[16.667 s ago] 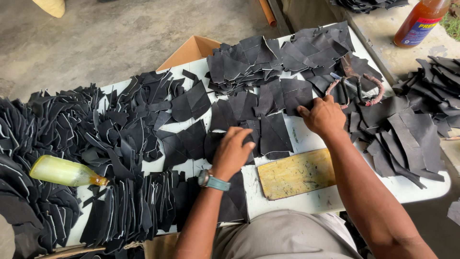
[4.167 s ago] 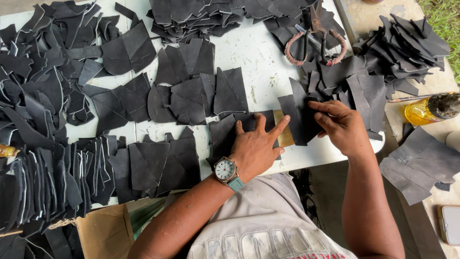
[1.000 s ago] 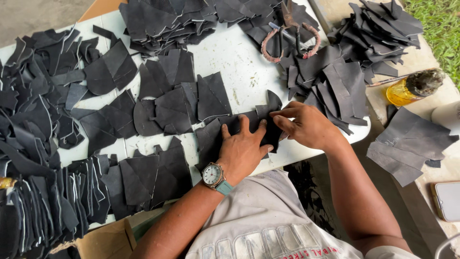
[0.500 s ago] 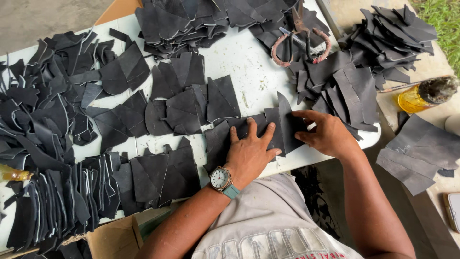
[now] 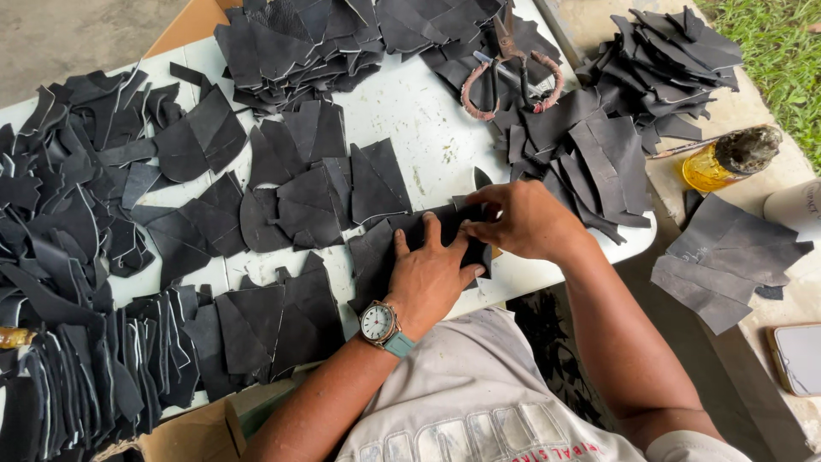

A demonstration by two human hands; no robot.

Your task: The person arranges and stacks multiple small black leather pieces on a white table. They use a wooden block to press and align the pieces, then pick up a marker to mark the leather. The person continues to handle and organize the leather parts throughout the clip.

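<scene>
We see two bare forearms with no sleeves reaching the wrists, ending in the left hand (image 5: 434, 275) and the right hand (image 5: 528, 221). On the left wrist we find a round wristwatch with a pale dial, a metal case and a teal strap (image 5: 381, 325); the strap shows as a short teal band on the near side of the case. The fingers carry no rings or gloves that we can make out, and the nails are short. We also see a light grey, faintly soiled short-sleeved shirt (image 5: 479, 393) covering the torso, with large white block lettering and a smaller line of red print along the lower edge of the view.
</scene>
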